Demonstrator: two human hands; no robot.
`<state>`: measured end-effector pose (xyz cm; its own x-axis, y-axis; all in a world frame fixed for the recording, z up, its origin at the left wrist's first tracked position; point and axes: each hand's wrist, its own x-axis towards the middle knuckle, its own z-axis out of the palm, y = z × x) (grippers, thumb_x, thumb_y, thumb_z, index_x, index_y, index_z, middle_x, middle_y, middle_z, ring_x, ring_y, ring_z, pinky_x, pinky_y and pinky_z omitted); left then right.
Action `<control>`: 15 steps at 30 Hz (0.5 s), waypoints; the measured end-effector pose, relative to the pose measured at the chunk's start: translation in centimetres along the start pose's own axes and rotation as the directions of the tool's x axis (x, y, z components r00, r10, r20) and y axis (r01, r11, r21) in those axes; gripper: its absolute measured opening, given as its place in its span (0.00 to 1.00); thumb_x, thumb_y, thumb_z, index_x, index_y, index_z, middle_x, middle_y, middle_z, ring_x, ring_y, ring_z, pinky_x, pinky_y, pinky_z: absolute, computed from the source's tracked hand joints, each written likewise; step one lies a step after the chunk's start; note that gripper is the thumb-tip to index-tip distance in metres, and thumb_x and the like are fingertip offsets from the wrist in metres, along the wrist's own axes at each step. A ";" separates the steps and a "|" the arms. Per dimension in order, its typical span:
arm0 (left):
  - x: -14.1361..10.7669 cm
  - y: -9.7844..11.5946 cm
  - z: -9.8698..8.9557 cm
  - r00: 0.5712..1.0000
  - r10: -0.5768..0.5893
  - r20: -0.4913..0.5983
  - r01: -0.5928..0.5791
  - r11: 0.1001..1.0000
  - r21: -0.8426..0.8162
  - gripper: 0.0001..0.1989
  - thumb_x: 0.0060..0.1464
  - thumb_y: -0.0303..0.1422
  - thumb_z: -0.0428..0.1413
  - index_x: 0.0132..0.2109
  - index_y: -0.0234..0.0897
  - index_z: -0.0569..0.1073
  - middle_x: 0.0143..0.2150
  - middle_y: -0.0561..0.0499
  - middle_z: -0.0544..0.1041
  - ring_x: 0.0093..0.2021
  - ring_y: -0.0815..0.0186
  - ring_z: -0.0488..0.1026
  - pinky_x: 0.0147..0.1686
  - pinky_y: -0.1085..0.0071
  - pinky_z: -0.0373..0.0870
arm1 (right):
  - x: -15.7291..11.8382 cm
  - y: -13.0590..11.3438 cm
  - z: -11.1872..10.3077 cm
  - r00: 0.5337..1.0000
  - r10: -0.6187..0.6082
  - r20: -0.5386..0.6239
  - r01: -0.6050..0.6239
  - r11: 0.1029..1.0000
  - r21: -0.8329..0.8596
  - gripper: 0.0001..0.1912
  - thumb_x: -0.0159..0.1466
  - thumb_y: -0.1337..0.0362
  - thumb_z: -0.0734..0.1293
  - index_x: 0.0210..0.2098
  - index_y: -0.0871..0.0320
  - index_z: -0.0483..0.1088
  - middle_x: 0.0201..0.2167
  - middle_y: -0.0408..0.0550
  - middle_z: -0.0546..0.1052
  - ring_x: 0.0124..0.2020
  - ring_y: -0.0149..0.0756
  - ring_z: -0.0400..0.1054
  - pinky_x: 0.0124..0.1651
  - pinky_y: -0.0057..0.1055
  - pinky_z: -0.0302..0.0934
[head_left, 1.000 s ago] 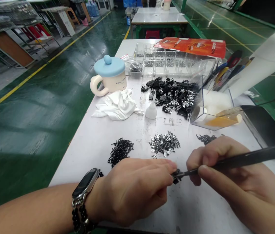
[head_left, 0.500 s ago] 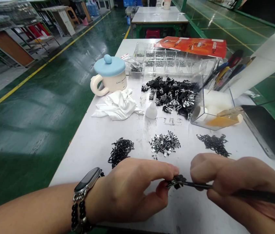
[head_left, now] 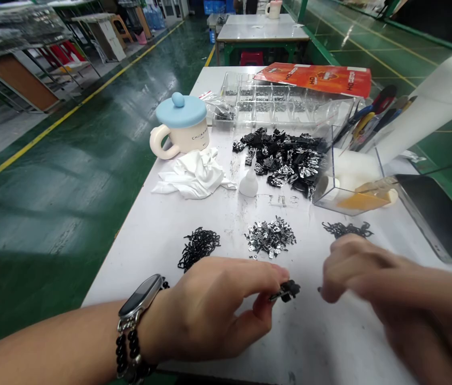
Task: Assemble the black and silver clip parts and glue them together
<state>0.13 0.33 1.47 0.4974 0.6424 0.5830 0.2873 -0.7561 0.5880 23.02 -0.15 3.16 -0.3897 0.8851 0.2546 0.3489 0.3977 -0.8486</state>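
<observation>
Small black part (head_left: 289, 290), apparently only partway done, is pinched in your left hand (head_left: 210, 307) above the near table (head_left: 152, 224). Your right hand (head_left: 390, 283), right of it, is too blurred to tell whether it grips anything. Loose metal bits (head_left: 272, 237) remain farther off, seemingly unused, between two black piles (head_left: 199, 247).

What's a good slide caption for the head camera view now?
Left hand pinches a small black part over a white table near silvery pieces, right hand blurred nearby.
</observation>
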 end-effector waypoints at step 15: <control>-0.1 -0.1 0.6 0.994 -0.082 0.075 0.085 0.996 -0.037 0.16 0.48 0.18 0.54 0.44 0.34 0.63 0.39 0.44 0.79 0.38 0.65 0.78 0.38 0.75 0.77 | 1.5 0.7 2.7 0.969 -0.099 0.228 0.157 0.955 -0.252 0.05 0.60 0.70 0.64 0.35 0.54 0.64 0.23 0.39 0.68 0.25 0.28 0.61 0.29 0.27 0.53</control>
<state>0.53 0.25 0.98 0.5323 0.6911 0.4889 0.2981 -0.6935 0.6559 20.35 0.79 1.70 -0.6062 0.7629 0.2247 0.4866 0.5793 -0.6539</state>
